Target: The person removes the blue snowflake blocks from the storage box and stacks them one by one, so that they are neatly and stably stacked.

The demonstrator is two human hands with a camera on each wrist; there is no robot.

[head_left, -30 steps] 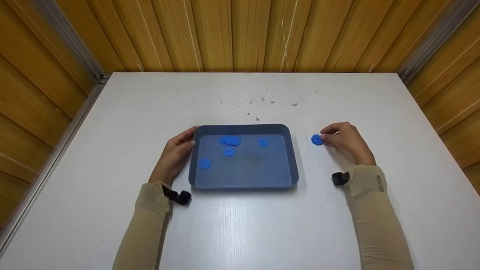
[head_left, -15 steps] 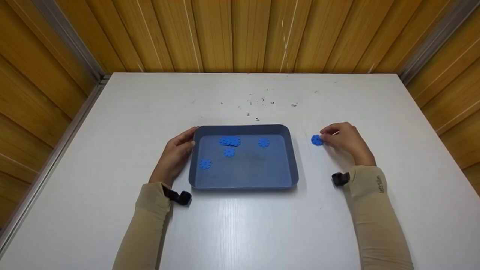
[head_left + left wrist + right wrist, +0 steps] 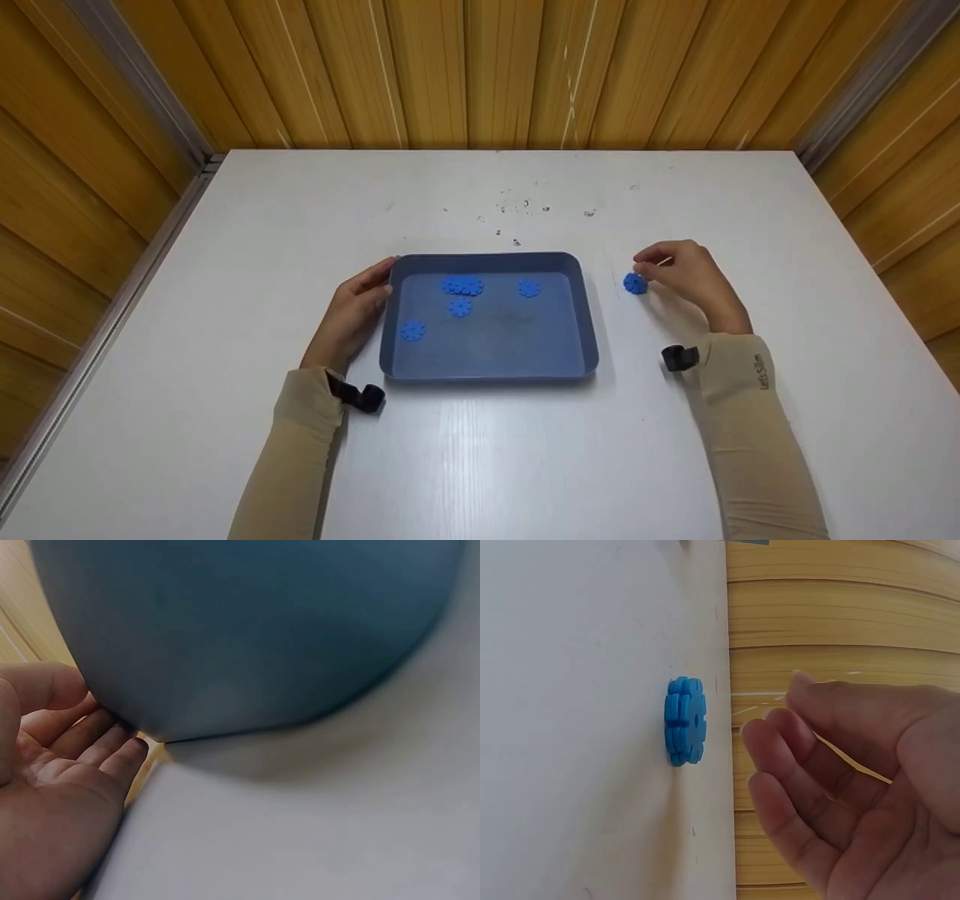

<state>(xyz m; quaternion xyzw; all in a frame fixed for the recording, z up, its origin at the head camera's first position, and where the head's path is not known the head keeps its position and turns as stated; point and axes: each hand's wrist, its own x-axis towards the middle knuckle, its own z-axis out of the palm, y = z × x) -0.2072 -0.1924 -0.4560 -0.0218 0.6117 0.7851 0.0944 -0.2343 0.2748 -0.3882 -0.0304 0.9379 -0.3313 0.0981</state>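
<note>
In the head view, my left hand [image 3: 349,315] holds the left side of a blue-grey tray [image 3: 487,379]. The left wrist view has the thumb and fingers at the edge of the tray [image 3: 247,637]; part of this contact is hidden. Several flat blue notched discs [image 3: 460,307] lie inside the tray, some overlapping near its back wall. Right of the tray, a small stack of the same blue discs [image 3: 685,721] rests on the table. My right hand [image 3: 690,281] is just beside that stack, apart from it in the right wrist view, fingers loosely bent and holding nothing.
The white table [image 3: 480,465] has small dark marks [image 3: 525,206] behind the tray. Wood-patterned panels [image 3: 495,75] stand along its back and sides. A black wrist camera [image 3: 367,398] sits on the left sleeve and another black camera [image 3: 679,358] on the right.
My right hand has let go of the blue discs and shifted slightly up and away from them. The left hand stays at the tray. The head view has tilted a little.
</note>
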